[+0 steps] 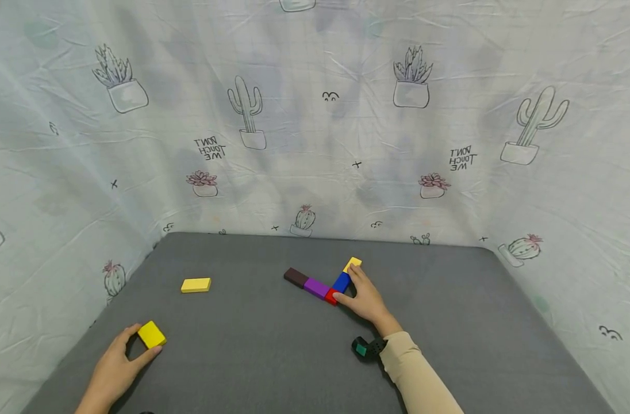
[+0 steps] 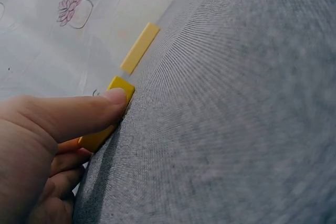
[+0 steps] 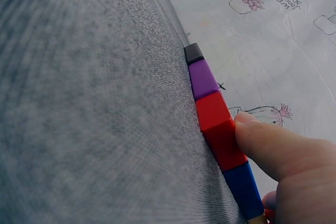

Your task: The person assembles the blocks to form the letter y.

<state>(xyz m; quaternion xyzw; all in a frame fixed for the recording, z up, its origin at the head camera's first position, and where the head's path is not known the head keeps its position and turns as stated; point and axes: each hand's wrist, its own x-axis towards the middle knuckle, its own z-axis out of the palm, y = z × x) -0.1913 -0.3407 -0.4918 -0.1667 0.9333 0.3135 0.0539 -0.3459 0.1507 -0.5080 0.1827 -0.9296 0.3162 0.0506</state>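
Note:
At the lower left, my left hand (image 1: 113, 365) pinches a bright yellow block (image 1: 152, 334) between thumb and fingers. In the left wrist view the thumb lies along this yellow block (image 2: 100, 136), low on the grey cloth. My right hand (image 1: 368, 298) spans one arm of a V of blocks. Its thumb touches the red block (image 3: 223, 135) at the corner, while the fingertips reach the pale yellow block (image 1: 353, 262) at the far end. Between these sits a blue block (image 1: 341, 282). From the red corner, a purple block (image 1: 316, 288) and a dark brown block (image 1: 296, 278) run back leftward.
Another pale yellow block (image 1: 196, 285) lies flat on the left side of the grey table (image 1: 258, 351), beyond my left hand. A white curtain (image 1: 315, 132) with cactus drawings rises along the back and sides. A black wrist device (image 1: 368, 348) hangs by my right sleeve.

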